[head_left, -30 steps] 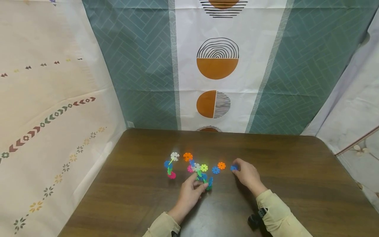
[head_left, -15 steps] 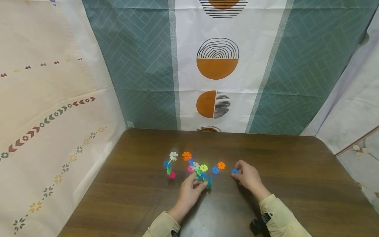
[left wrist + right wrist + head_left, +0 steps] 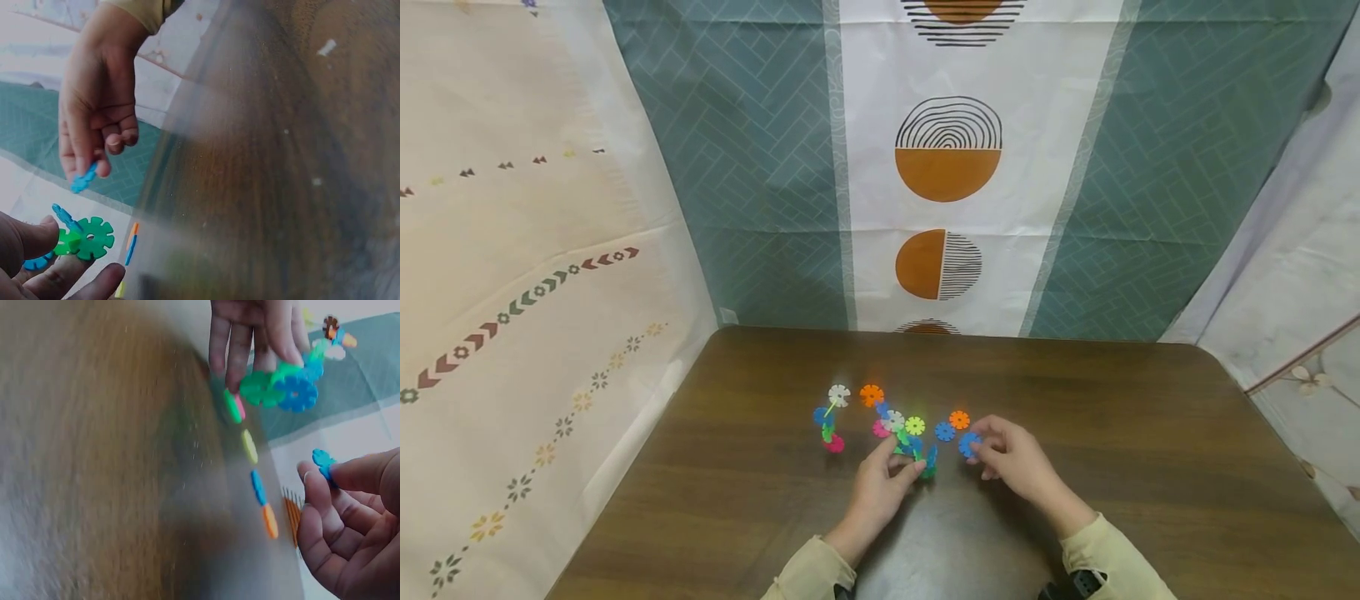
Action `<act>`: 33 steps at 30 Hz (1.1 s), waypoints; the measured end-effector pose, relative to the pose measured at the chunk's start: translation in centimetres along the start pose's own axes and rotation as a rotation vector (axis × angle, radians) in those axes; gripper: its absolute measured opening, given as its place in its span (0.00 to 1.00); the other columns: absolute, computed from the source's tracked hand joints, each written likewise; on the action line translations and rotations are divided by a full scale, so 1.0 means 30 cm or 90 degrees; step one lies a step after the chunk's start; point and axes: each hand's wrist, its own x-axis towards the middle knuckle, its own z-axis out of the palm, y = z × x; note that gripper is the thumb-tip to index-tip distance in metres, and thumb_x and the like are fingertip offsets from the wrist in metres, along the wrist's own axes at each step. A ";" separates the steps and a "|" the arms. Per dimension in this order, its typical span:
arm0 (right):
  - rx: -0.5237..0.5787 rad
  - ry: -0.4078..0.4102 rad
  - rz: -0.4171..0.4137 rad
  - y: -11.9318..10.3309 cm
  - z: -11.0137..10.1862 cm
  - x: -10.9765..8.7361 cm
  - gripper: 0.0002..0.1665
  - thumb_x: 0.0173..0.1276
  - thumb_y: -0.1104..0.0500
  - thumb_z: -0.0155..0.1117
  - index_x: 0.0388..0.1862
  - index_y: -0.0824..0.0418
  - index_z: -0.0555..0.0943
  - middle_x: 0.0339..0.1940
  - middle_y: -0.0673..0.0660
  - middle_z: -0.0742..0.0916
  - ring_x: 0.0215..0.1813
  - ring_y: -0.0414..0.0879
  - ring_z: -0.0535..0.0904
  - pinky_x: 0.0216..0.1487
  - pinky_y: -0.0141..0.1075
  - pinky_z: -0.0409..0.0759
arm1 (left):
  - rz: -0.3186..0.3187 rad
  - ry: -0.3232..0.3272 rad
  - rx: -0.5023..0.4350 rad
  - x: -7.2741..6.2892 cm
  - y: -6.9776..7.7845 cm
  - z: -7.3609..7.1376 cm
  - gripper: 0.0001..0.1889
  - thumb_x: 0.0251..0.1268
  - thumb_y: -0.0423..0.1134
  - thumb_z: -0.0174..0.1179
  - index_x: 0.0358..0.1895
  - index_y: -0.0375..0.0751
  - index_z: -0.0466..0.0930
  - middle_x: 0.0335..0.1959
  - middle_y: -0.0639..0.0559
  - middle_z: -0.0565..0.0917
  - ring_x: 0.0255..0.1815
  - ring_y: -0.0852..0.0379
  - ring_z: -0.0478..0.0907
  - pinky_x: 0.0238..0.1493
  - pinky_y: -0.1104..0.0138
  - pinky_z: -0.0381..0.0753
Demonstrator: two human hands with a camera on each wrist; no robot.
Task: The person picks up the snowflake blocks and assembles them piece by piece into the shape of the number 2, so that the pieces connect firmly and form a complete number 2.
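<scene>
My left hand (image 3: 880,492) holds a small chain of green and blue notched snowflake discs between thumb and fingers. In the left wrist view a green disc (image 3: 95,239) of this chain faces the camera, with a blue disc (image 3: 65,217) slotted in at an angle. To its right, my right hand (image 3: 1018,462) pinches a single blue snowflake disc (image 3: 967,445) between thumb and index finger. That disc is apart from the chain, a short gap away in the right wrist view. The left fingers partly hide the chain.
Just behind the hands lie loose discs: orange (image 3: 959,420), blue (image 3: 945,432) and yellow-green (image 3: 915,426). Beside them are a pink disc (image 3: 880,428) and a joined piece with an orange disc (image 3: 872,395). Another joined piece, topped by a white disc (image 3: 838,396), stands left on the brown table (image 3: 737,500).
My right hand has brought the blue disc leftward and nearer to the left hand, turning it to show its face. The left hand has stayed almost still with the chain.
</scene>
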 end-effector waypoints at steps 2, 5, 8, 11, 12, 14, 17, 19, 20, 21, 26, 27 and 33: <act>0.002 -0.001 -0.024 -0.011 0.009 -0.008 0.12 0.70 0.64 0.63 0.50 0.65 0.77 0.34 0.58 0.87 0.27 0.50 0.81 0.29 0.37 0.84 | -0.005 -0.003 -0.019 0.001 -0.003 0.002 0.08 0.63 0.33 0.65 0.38 0.37 0.74 0.33 0.44 0.87 0.31 0.49 0.82 0.28 0.71 0.77; -0.027 0.006 -0.068 -0.026 0.025 -0.017 0.12 0.69 0.64 0.63 0.50 0.63 0.79 0.35 0.58 0.87 0.26 0.50 0.81 0.28 0.37 0.83 | -0.009 -0.009 -0.052 -0.001 -0.002 0.004 0.08 0.64 0.32 0.64 0.39 0.35 0.74 0.33 0.42 0.87 0.31 0.44 0.82 0.27 0.70 0.78; -0.082 0.029 -0.115 -0.038 0.040 -0.022 0.11 0.69 0.63 0.64 0.50 0.61 0.81 0.32 0.56 0.86 0.24 0.49 0.79 0.25 0.35 0.80 | -0.010 -0.016 -0.066 -0.004 0.002 0.005 0.08 0.65 0.31 0.63 0.40 0.34 0.73 0.33 0.40 0.86 0.31 0.43 0.82 0.28 0.65 0.81; -0.129 0.049 -0.154 -0.045 0.053 -0.024 0.11 0.68 0.63 0.64 0.49 0.58 0.83 0.30 0.53 0.86 0.21 0.46 0.77 0.24 0.33 0.78 | -0.013 -0.025 -0.062 -0.005 0.005 0.006 0.08 0.65 0.31 0.63 0.39 0.33 0.72 0.34 0.40 0.86 0.32 0.44 0.83 0.30 0.59 0.84; -0.140 0.055 -0.164 -0.047 0.057 -0.024 0.11 0.68 0.63 0.64 0.49 0.57 0.83 0.29 0.51 0.86 0.21 0.44 0.77 0.24 0.32 0.77 | -0.019 -0.029 -0.060 -0.006 0.006 0.006 0.09 0.66 0.31 0.62 0.39 0.33 0.71 0.34 0.40 0.86 0.32 0.44 0.84 0.29 0.58 0.84; -0.161 0.066 -0.177 -0.049 0.064 -0.023 0.11 0.68 0.63 0.65 0.49 0.56 0.83 0.29 0.50 0.85 0.21 0.40 0.75 0.23 0.31 0.77 | -0.030 -0.039 -0.063 -0.008 0.010 0.006 0.09 0.66 0.32 0.62 0.39 0.34 0.70 0.35 0.41 0.86 0.31 0.45 0.85 0.27 0.58 0.84; -0.181 0.072 -0.192 -0.052 0.072 -0.022 0.12 0.67 0.64 0.65 0.49 0.56 0.84 0.26 0.50 0.84 0.21 0.35 0.72 0.23 0.30 0.76 | -0.040 -0.053 -0.070 -0.011 0.014 0.004 0.10 0.67 0.33 0.61 0.39 0.34 0.68 0.36 0.40 0.87 0.29 0.45 0.85 0.23 0.60 0.83; -0.193 0.072 -0.206 -0.054 0.077 -0.021 0.12 0.67 0.64 0.65 0.49 0.57 0.84 0.24 0.51 0.82 0.21 0.34 0.71 0.23 0.30 0.75 | -0.041 -0.059 -0.069 -0.012 0.017 0.002 0.11 0.68 0.33 0.61 0.38 0.35 0.66 0.36 0.41 0.87 0.28 0.45 0.86 0.21 0.61 0.83; -0.200 0.074 -0.214 -0.054 0.079 -0.021 0.12 0.67 0.64 0.65 0.49 0.58 0.85 0.23 0.51 0.82 0.21 0.34 0.71 0.23 0.30 0.74 | -0.040 -0.060 -0.070 -0.013 0.016 0.002 0.11 0.68 0.33 0.61 0.37 0.35 0.66 0.36 0.41 0.87 0.28 0.45 0.86 0.21 0.62 0.83; -0.210 0.075 -0.224 -0.053 0.081 -0.021 0.12 0.67 0.65 0.66 0.49 0.57 0.85 0.24 0.51 0.83 0.21 0.34 0.71 0.24 0.30 0.75 | -0.039 -0.061 -0.070 -0.013 0.016 0.002 0.11 0.68 0.33 0.61 0.37 0.35 0.66 0.36 0.41 0.87 0.28 0.46 0.86 0.21 0.62 0.83; -0.275 0.110 -0.288 -0.044 0.095 -0.019 0.14 0.64 0.66 0.69 0.48 0.55 0.87 0.38 0.49 0.89 0.36 0.37 0.83 0.38 0.35 0.83 | -0.044 -0.062 -0.091 -0.009 0.010 0.004 0.10 0.67 0.31 0.60 0.38 0.34 0.67 0.34 0.42 0.87 0.28 0.46 0.86 0.23 0.62 0.84; -0.284 0.117 -0.299 -0.043 0.098 -0.018 0.15 0.63 0.66 0.69 0.48 0.54 0.87 0.41 0.48 0.89 0.40 0.38 0.84 0.41 0.36 0.84 | -0.043 -0.060 -0.098 -0.009 0.010 0.005 0.10 0.67 0.30 0.61 0.38 0.34 0.67 0.34 0.41 0.87 0.28 0.46 0.86 0.24 0.61 0.84; -0.296 0.137 -0.327 -0.045 0.107 -0.014 0.17 0.60 0.68 0.71 0.46 0.53 0.88 0.43 0.49 0.89 0.43 0.41 0.85 0.42 0.38 0.84 | -0.028 -0.031 -0.135 -0.008 0.013 0.013 0.09 0.65 0.25 0.60 0.36 0.29 0.67 0.33 0.36 0.86 0.30 0.40 0.85 0.31 0.57 0.86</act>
